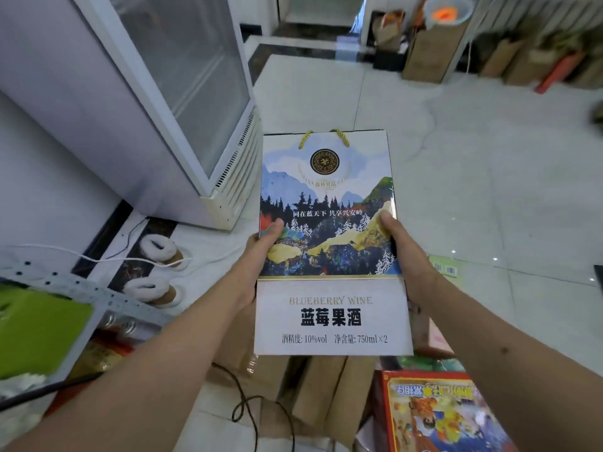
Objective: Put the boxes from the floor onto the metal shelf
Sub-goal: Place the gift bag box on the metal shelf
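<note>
Blueberry wine box held up over the floor

Hands carry the work at this moment. A flat, rectangular cardboard gift box printed with a mountain-and-forest scene, gold cord handles and the words "BLUEBERRY WINE" is held face up between them, clear of the pale tiled floor. The left hand clasps the box's left edge with the thumb laid over the printed face; the right hand does the same on the right edge. The remaining fingers of both are hidden beneath the box, presumably wrapped under it to bear the weight — a two-sided hold suits a wide panel marked as holding two bottles.

Left of the box stands a tall white glass-door fridge. Below and left of the box, a grey perforated metal shelf rail crosses the corner, with a flat green box lying under it. Directly beneath the wine box sit plain brown cardboard cartons, and to their right a red-framed colourful box. A pair of fleece-lined slippers rests left of the box, near the fridge's base.

Judging by this, the box is lifted but not yet shelved — a swing leftward towards the rail seems due.
</note>
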